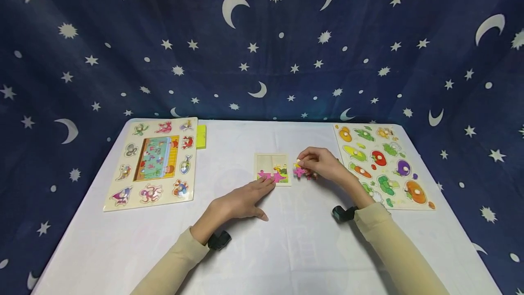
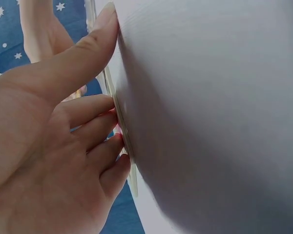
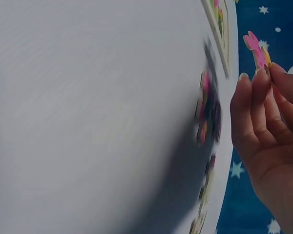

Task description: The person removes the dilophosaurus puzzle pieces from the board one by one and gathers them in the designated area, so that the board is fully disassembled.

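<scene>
My left hand lies with its fingers extended over the lower edge of a small square wooden puzzle tray. Its fingertips rest on the pink puzzle pieces inside; the tray's upper left shows bare wood. Just right of the tray, my right hand pinches a pink and yellow puzzle piece between thumb and fingers, held above the table. Beneath that hand sit several loose puzzle pieces, blurred in the right wrist view and partly hidden by the hand in the head view.
On the left lies a sea-animal peg board, with a yellow block by its upper right corner. A vegetable peg board lies at right, close to my right forearm. A dark blue star-patterned cloth hangs behind the white table.
</scene>
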`<move>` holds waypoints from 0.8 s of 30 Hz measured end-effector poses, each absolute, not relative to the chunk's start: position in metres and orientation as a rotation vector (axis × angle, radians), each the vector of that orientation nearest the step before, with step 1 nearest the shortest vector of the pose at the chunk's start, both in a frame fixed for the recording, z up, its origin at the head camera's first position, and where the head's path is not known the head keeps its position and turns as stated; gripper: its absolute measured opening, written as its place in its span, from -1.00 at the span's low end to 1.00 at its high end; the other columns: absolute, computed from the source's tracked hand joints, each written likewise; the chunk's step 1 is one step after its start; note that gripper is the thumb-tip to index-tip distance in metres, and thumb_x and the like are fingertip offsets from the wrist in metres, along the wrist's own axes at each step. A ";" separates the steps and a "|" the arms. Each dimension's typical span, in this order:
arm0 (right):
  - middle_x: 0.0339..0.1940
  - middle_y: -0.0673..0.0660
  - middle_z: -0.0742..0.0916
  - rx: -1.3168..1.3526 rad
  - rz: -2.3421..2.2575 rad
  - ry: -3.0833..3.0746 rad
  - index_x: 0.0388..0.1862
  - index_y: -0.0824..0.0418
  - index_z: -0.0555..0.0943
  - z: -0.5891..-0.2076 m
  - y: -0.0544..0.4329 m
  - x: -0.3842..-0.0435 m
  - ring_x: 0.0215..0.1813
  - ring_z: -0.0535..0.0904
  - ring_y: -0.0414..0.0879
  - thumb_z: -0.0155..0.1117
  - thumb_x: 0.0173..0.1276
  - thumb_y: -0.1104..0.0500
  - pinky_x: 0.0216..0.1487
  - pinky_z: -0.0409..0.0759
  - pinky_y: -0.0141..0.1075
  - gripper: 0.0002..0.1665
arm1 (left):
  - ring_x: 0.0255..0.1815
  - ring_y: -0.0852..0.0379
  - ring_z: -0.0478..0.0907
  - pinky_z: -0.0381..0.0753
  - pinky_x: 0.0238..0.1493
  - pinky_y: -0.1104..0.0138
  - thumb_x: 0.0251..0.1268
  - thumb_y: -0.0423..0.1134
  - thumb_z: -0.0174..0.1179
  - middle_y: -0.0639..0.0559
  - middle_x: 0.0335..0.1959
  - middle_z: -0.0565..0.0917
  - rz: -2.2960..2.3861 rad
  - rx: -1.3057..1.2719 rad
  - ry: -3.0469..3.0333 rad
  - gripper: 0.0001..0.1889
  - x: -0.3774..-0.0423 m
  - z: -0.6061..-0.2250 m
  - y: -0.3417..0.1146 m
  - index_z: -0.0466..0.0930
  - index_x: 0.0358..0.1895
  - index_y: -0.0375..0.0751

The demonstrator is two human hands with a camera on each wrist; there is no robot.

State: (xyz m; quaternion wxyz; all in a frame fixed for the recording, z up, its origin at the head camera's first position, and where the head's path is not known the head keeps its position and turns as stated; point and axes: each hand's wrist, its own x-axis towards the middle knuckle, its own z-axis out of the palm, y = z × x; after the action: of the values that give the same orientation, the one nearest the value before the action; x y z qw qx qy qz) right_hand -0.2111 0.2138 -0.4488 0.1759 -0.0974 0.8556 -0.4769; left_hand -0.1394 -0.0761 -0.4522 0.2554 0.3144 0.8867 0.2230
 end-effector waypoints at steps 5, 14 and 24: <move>-0.23 0.19 0.78 -0.221 -1.361 2.426 0.06 0.36 0.62 -0.450 0.236 -0.204 -0.34 0.68 -0.07 0.31 0.49 0.22 -0.27 0.70 -0.27 -0.73 | 0.73 -0.01 -0.12 0.06 0.66 0.07 0.26 -0.07 0.46 -0.02 0.71 0.00 0.628 0.856 2.396 -0.01 -0.138 -0.450 -0.076 0.06 0.67 -0.13; -0.22 0.20 0.78 -0.156 -1.293 2.490 0.08 0.35 0.63 -0.452 0.270 -0.195 -0.33 0.66 -0.06 0.34 0.48 0.18 -0.25 0.68 -0.31 -0.68 | 0.73 -0.02 -0.13 0.05 0.66 0.06 0.27 -0.07 0.45 0.00 0.72 0.00 0.650 0.848 2.398 -0.02 -0.137 -0.449 -0.077 0.06 0.66 -0.13; -0.19 0.16 0.76 -0.156 -1.115 2.613 0.05 0.28 0.72 -0.458 0.290 -0.194 -0.29 0.57 -0.05 0.34 0.48 0.16 -0.34 0.57 -0.37 -0.73 | 0.73 -0.01 -0.13 0.05 0.66 0.07 0.25 -0.09 0.47 0.01 0.71 0.01 0.641 0.860 2.400 -0.01 -0.138 -0.449 -0.076 0.08 0.66 -0.14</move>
State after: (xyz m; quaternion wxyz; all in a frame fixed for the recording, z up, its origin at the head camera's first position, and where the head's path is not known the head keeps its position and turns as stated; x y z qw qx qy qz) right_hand -0.1939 0.2903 -0.4584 0.1476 -0.0541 0.9083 -0.3877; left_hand -0.1376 -0.0760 -0.4494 0.2534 0.3166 0.8832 0.2358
